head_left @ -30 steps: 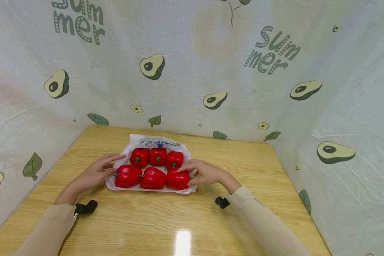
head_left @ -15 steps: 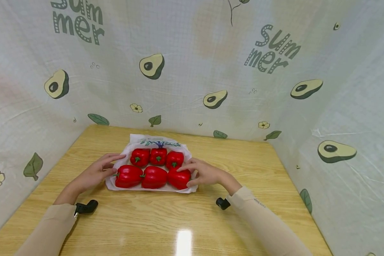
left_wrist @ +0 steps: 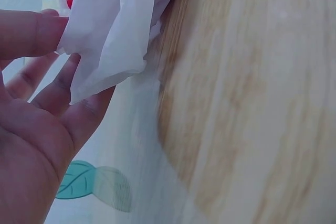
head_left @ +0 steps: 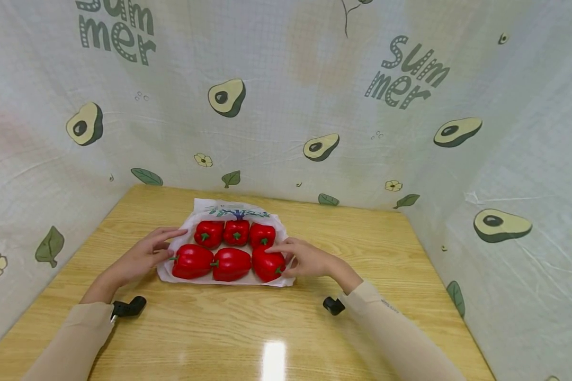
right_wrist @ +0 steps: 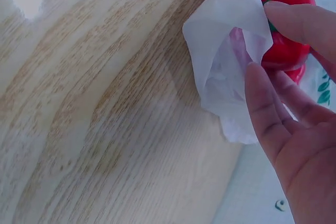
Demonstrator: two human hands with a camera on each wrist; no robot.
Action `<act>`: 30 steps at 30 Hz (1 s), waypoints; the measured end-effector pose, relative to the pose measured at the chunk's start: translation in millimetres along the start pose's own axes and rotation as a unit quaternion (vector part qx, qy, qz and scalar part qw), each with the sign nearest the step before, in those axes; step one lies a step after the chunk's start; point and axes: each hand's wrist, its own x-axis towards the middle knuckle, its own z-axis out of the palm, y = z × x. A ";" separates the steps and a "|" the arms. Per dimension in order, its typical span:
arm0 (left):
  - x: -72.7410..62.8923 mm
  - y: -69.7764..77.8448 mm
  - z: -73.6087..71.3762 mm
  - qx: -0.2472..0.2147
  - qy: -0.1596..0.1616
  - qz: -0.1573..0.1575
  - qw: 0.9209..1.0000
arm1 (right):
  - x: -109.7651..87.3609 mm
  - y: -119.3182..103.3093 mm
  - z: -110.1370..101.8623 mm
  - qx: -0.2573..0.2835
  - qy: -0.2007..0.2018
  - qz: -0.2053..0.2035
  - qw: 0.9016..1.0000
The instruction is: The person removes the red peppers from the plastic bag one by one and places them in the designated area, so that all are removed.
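In the head view, several red bell peppers lie in two rows on crumpled white paper (head_left: 244, 283) with a printed tree. My right hand (head_left: 310, 258) holds the front right bell pepper (head_left: 266, 263), index finger over its top, thumb near its green stem. The right wrist view shows the thumb (right_wrist: 294, 20) against that pepper's stem end, with other fingers beside a loose paper flap (right_wrist: 228, 35). At the paper's left edge, my left hand (head_left: 140, 257) has its fingers spread and touches the paper, close to the front left bell pepper (head_left: 193, 261). In the left wrist view, a paper corner (left_wrist: 113, 40) partly hides its fingertips.
A wooden table (head_left: 209, 338) carries the paper and peppers. Behind and on both sides hangs a pale cloth (head_left: 267, 121) printed with avocados and leaves. Black wrist devices, left (head_left: 130, 307) and right (head_left: 333, 305), sit near each sleeve cuff.
The front right pepper has turned under my right hand, so its stem now points toward the front right. The front middle pepper has shifted slightly right. My left hand has stayed in place.
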 end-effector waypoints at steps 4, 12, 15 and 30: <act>0.6 0.5 -0.3 -0.003 -0.002 -0.001 1.000 | -1.1 -1.4 1.8 0.005 -0.003 0.000 1.000; 0.0 2.6 -0.7 0.001 0.000 -0.001 1.000 | -0.3 -1.9 8.2 0.008 0.007 0.001 1.000; 0.0 3.0 -0.7 0.004 0.000 0.000 1.000 | 0.2 -2.2 12.2 0.002 0.024 0.004 1.000; -0.4 5.4 1.3 0.009 0.002 0.007 1.000 | 2.0 -14.2 28.7 -0.008 0.087 0.034 0.996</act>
